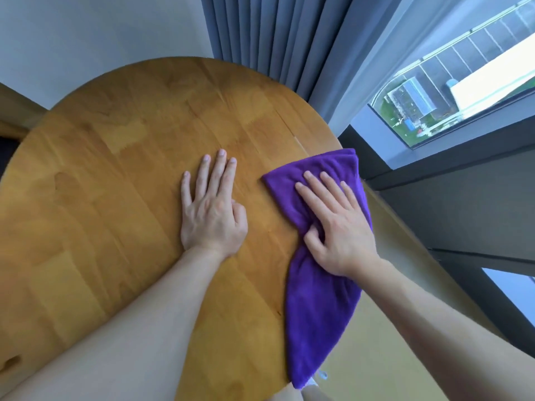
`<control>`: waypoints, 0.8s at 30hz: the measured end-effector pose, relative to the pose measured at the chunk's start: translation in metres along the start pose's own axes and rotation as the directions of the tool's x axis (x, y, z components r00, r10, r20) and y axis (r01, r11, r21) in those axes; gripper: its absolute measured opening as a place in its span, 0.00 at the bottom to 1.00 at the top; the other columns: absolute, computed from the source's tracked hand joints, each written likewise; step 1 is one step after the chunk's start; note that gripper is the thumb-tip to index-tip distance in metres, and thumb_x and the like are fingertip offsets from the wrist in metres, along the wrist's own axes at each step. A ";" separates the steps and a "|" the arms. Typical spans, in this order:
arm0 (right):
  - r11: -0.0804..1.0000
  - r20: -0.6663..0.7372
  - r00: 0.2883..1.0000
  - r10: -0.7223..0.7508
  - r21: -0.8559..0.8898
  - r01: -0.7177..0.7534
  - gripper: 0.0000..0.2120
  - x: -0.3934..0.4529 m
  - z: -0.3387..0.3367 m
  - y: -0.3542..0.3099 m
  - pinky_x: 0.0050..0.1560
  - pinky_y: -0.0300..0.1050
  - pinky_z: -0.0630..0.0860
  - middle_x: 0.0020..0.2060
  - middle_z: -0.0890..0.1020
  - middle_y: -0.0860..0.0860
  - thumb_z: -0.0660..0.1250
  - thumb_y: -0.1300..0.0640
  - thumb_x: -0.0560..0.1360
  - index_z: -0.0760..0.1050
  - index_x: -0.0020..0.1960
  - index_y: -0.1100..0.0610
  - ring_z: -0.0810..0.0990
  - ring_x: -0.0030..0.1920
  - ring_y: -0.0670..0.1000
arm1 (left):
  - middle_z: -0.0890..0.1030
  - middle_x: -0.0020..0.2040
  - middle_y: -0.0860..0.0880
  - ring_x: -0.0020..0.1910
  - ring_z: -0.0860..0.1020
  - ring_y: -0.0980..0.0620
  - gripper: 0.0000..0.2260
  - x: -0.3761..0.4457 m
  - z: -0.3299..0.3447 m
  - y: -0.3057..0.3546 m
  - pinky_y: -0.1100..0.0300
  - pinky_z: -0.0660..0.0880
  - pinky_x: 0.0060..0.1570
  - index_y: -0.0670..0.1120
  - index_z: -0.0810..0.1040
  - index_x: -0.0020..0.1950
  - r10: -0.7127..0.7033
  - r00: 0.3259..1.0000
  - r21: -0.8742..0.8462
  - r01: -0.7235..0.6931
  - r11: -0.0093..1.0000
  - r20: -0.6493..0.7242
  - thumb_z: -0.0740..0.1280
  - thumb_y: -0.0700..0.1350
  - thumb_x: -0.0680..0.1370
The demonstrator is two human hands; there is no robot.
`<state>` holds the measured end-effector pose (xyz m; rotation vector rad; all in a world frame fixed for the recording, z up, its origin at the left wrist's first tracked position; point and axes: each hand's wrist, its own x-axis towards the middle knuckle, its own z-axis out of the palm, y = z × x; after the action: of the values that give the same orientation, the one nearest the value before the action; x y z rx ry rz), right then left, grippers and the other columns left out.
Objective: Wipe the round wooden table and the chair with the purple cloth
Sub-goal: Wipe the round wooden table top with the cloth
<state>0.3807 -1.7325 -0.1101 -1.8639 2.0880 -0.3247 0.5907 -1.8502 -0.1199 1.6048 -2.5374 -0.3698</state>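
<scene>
The right hand (335, 224) presses flat, fingers straight, on the purple cloth (318, 285) at the round wooden table's (115, 175) window-side edge. The left hand (211, 206) lies flat mid-table, fingers extended.

The round wooden table (115, 175) is bare wood on its far and left parts, so a hand can slide there freely. In the middle the left hand (212, 211) lies flat on the wood. The right hand (337, 227) presses the purple cloth (315, 308) along the right edge. Just behind the far right edge hangs the curtain (269, 33), beside the window (463, 91).
</scene>
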 end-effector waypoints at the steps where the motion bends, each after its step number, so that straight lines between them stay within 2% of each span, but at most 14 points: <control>1: 0.996 -0.046 0.995 0.092 0.012 -0.092 0.36 0.005 0.001 -0.003 0.80 0.59 0.51 0.81 0.60 0.46 0.58 0.52 0.72 0.62 0.81 0.50 0.53 0.82 0.52 | 0.57 0.85 0.52 0.84 0.53 0.49 0.35 0.000 0.000 0.000 0.41 0.49 0.81 0.47 0.61 0.83 -0.005 1.000 -0.007 0.005 1.000 0.002 0.51 0.47 0.74; 3: 0.953 -0.144 0.942 0.302 0.045 -0.299 0.36 0.016 0.009 -0.025 0.81 0.57 0.47 0.82 0.59 0.46 0.58 0.53 0.73 0.61 0.81 0.49 0.51 0.82 0.51 | 0.57 0.85 0.52 0.84 0.53 0.50 0.35 0.000 0.000 0.000 0.41 0.48 0.81 0.48 0.61 0.83 -0.009 1.000 -0.015 0.009 1.000 -0.001 0.50 0.47 0.74; 5: 0.877 -0.199 0.854 0.481 0.096 -0.471 0.37 0.023 0.022 -0.055 0.81 0.57 0.43 0.82 0.57 0.47 0.58 0.53 0.72 0.59 0.82 0.50 0.49 0.83 0.51 | 0.58 0.85 0.52 0.84 0.53 0.50 0.35 -0.001 0.001 -0.001 0.41 0.48 0.81 0.48 0.61 0.83 -0.004 1.000 -0.024 0.004 1.000 -0.009 0.50 0.47 0.74; 7: 0.841 -0.202 0.816 0.541 0.120 -0.528 0.38 0.021 0.033 -0.083 0.81 0.57 0.41 0.83 0.54 0.48 0.57 0.52 0.73 0.57 0.82 0.51 0.46 0.83 0.52 | 0.58 0.84 0.52 0.84 0.54 0.50 0.35 -0.001 0.000 -0.002 0.41 0.49 0.81 0.48 0.62 0.83 -0.003 1.000 -0.027 0.003 1.000 -0.020 0.50 0.47 0.74; 9: 0.880 -0.168 0.864 0.475 0.085 -0.467 0.38 0.007 0.039 -0.095 0.81 0.59 0.42 0.83 0.54 0.49 0.57 0.51 0.73 0.56 0.82 0.52 0.46 0.83 0.53 | 0.59 0.84 0.52 0.84 0.54 0.50 0.35 0.000 0.000 -0.001 0.41 0.49 0.81 0.48 0.62 0.83 -0.001 1.000 -0.025 0.001 1.000 -0.021 0.50 0.47 0.74; 11: 0.962 -0.093 0.958 0.273 0.019 -0.272 0.37 -0.011 0.036 -0.083 0.81 0.61 0.46 0.83 0.55 0.49 0.57 0.51 0.73 0.57 0.82 0.51 0.48 0.83 0.54 | 0.59 0.84 0.52 0.84 0.54 0.50 0.35 0.000 0.000 -0.001 0.41 0.49 0.81 0.48 0.62 0.83 -0.003 1.000 -0.025 0.002 1.000 -0.016 0.50 0.47 0.74; 13: 0.998 -0.017 0.998 0.068 0.009 -0.068 0.37 -0.021 0.025 -0.052 0.80 0.62 0.49 0.82 0.58 0.48 0.58 0.52 0.72 0.60 0.82 0.51 0.51 0.83 0.53 | 0.58 0.84 0.52 0.84 0.54 0.50 0.35 0.001 0.001 -0.001 0.41 0.49 0.81 0.49 0.61 0.83 -0.006 1.000 -0.021 0.006 1.000 -0.010 0.50 0.47 0.74; 14: 0.999 -0.009 1.000 0.026 0.025 -0.026 0.36 -0.022 0.018 -0.037 0.80 0.61 0.50 0.81 0.60 0.47 0.58 0.53 0.71 0.62 0.81 0.50 0.53 0.82 0.52 | 0.58 0.85 0.52 0.84 0.53 0.50 0.35 0.001 0.002 -0.001 0.41 0.49 0.81 0.49 0.61 0.83 -0.008 1.000 -0.019 0.008 1.000 -0.004 0.51 0.48 0.74; 15: 0.997 -0.024 0.998 0.051 0.052 -0.050 0.36 -0.020 0.012 -0.025 0.80 0.60 0.51 0.81 0.61 0.46 0.58 0.53 0.71 0.64 0.80 0.50 0.54 0.82 0.51 | 0.57 0.85 0.52 0.84 0.53 0.50 0.35 0.001 0.002 -0.002 0.41 0.48 0.81 0.49 0.60 0.84 -0.011 1.000 -0.017 0.011 1.000 0.002 0.51 0.48 0.74; 16: 0.987 -0.064 0.988 0.139 0.086 -0.134 0.36 -0.016 0.008 -0.018 0.80 0.59 0.51 0.80 0.62 0.45 0.59 0.54 0.70 0.65 0.79 0.49 0.55 0.82 0.50 | 0.57 0.85 0.52 0.84 0.52 0.50 0.35 0.001 0.003 -0.002 0.41 0.48 0.81 0.49 0.59 0.84 -0.012 1.000 -0.014 0.012 1.000 0.007 0.50 0.48 0.74; 18: 0.919 -0.171 0.906 0.387 0.147 -0.365 0.36 -0.003 0.008 -0.024 0.81 0.57 0.50 0.80 0.62 0.43 0.60 0.54 0.69 0.66 0.78 0.48 0.54 0.82 0.48 | 0.55 0.85 0.52 0.84 0.51 0.50 0.35 0.001 0.003 -0.002 0.40 0.47 0.81 0.49 0.58 0.84 -0.006 1.000 -0.008 0.006 1.000 0.017 0.50 0.48 0.74; 20: 0.814 -0.252 0.775 0.580 0.204 -0.543 0.35 0.017 0.015 -0.046 0.81 0.55 0.46 0.80 0.62 0.43 0.61 0.55 0.70 0.66 0.78 0.48 0.52 0.82 0.47 | 0.55 0.85 0.51 0.84 0.50 0.49 0.35 0.001 0.003 -0.004 0.40 0.46 0.81 0.49 0.58 0.84 -0.002 1.000 -0.002 0.002 1.000 0.019 0.50 0.48 0.74; 22: 0.715 -0.280 0.658 0.699 0.248 -0.654 0.36 0.035 0.025 -0.073 0.81 0.55 0.43 0.81 0.59 0.45 0.60 0.54 0.71 0.63 0.80 0.50 0.50 0.82 0.49 | 0.55 0.85 0.50 0.84 0.51 0.48 0.36 0.000 0.002 -0.004 0.40 0.47 0.81 0.48 0.58 0.84 0.005 1.000 0.000 -0.005 1.000 0.018 0.51 0.48 0.74; 24: 0.673 -0.282 0.612 0.739 0.255 -0.695 0.36 0.043 0.036 -0.100 0.81 0.56 0.42 0.82 0.56 0.47 0.59 0.54 0.72 0.60 0.81 0.51 0.48 0.83 0.51 | 0.55 0.85 0.50 0.84 0.51 0.47 0.36 0.000 0.000 -0.003 0.40 0.47 0.81 0.48 0.59 0.84 0.011 1.000 0.001 -0.011 1.000 0.015 0.51 0.48 0.73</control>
<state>0.4818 -1.7854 -0.1095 -0.7757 2.7859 -0.5972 0.5935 -1.8512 -0.1212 1.5934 -2.5567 -0.3815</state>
